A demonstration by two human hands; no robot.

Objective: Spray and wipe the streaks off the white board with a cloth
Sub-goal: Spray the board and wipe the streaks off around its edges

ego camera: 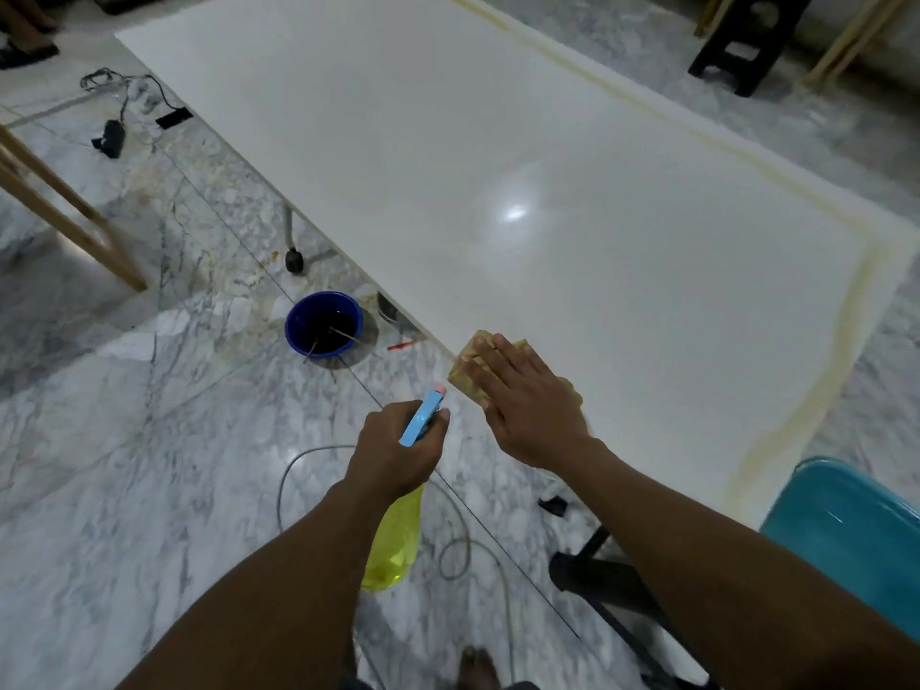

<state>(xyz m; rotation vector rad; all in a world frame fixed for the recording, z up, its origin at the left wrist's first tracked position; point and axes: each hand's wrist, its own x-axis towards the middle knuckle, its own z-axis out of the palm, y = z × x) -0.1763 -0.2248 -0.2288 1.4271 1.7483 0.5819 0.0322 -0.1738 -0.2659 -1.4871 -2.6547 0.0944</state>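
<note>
A large white board [448,156] lies flat, with yellowish streaks [841,341] running along its right and far edges. My right hand [527,405] presses flat, fingers straight, on a folded tan cloth [465,373] at the board's near left edge. My left hand [393,450] grips a spray bottle just off the board's edge; its blue nozzle head [423,420] points toward the cloth and its yellow body [396,540] hangs below my hand.
A blue bucket [323,323] of dark liquid stands on the marble floor left of the board. Cables [453,550] lie on the floor near me. A teal chair [846,530] is at the right, a black stool [747,37] at the far right, and wooden frames [64,211] at the left.
</note>
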